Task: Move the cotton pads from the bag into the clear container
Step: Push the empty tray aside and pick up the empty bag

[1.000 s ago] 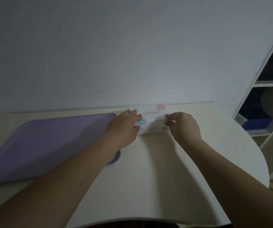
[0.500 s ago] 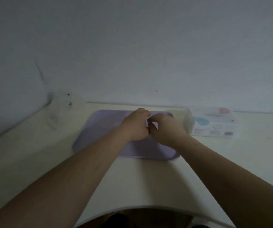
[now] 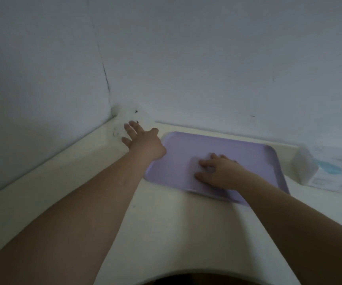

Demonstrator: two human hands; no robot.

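Note:
A printed packet [image 3: 334,171] with a blue circle lies flat at the far right of the table. A clear boxy container [image 3: 303,164] stands against its left end. My right hand [image 3: 219,171] rests on the purple tray [image 3: 248,153], its fingers bent over a pale translucent flat piece [image 3: 194,165], which is blurred. My left hand [image 3: 143,140] stretches toward the far left corner with its fingers spread, holding nothing. Its fingertips are at a whitish translucent object [image 3: 133,114] in that corner; whether they touch it is unclear.
The cream table [image 3: 166,233] meets the wall [image 3: 186,58] at the back and a side wall [image 3: 32,99] on the left. Its rounded front edge is near me.
My hands were together over the tray; they have parted. The left hand has reached out to the far left corner, and the right hand has come down onto the tray. My view turned left.

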